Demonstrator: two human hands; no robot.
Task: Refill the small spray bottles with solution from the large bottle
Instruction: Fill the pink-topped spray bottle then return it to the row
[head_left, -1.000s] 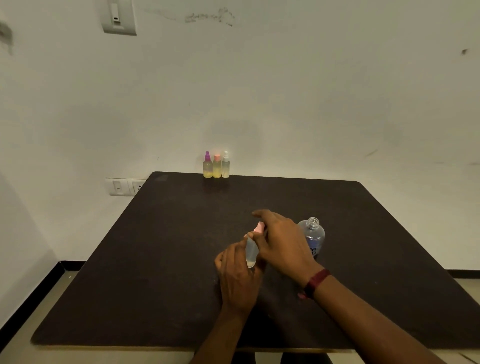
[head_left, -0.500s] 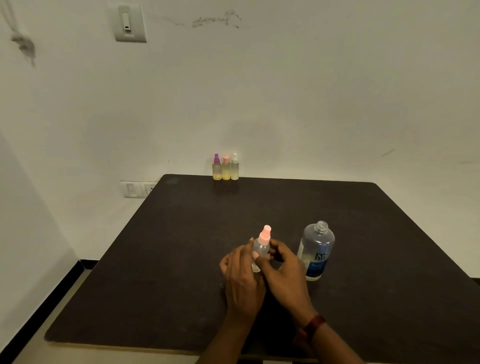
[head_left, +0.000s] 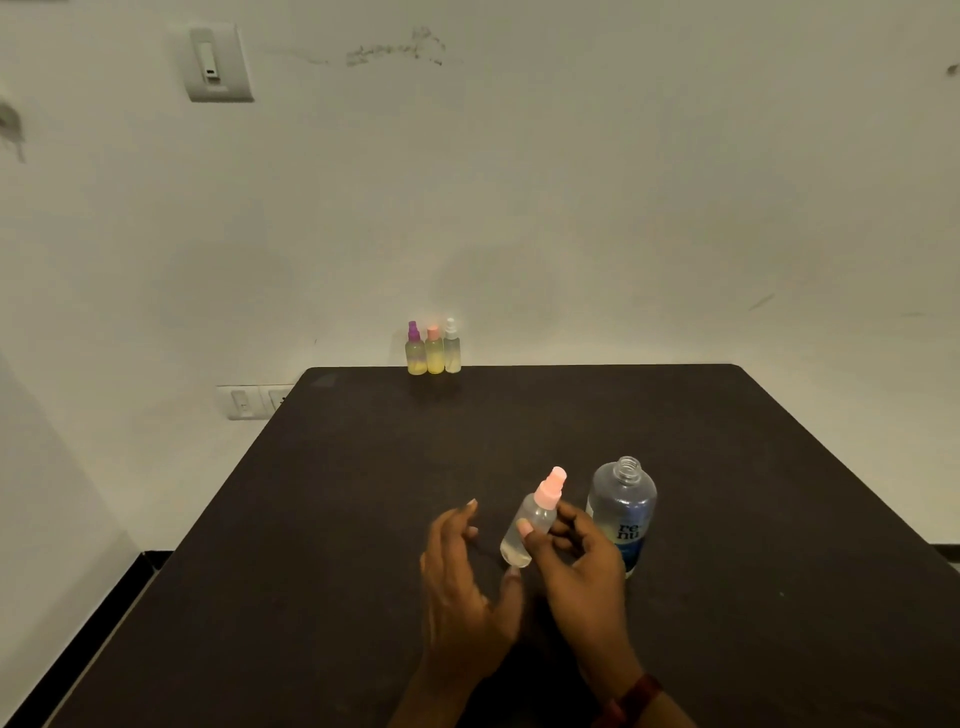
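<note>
Now your left hand (head_left: 462, 582) has let go, its fingers loose, and only your right hand (head_left: 576, 566) pinches the small spray bottle (head_left: 530, 525), tilted at lower centre beside the open large bottle (head_left: 623, 509). Pink cap on, so probably this refill is done.

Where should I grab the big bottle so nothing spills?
Probably round the wide middle of the big bottle, coming from its right. It stands upright with its neck uncapped, and the right hand holding the pink-topped spray bottle crowds its left.
</note>
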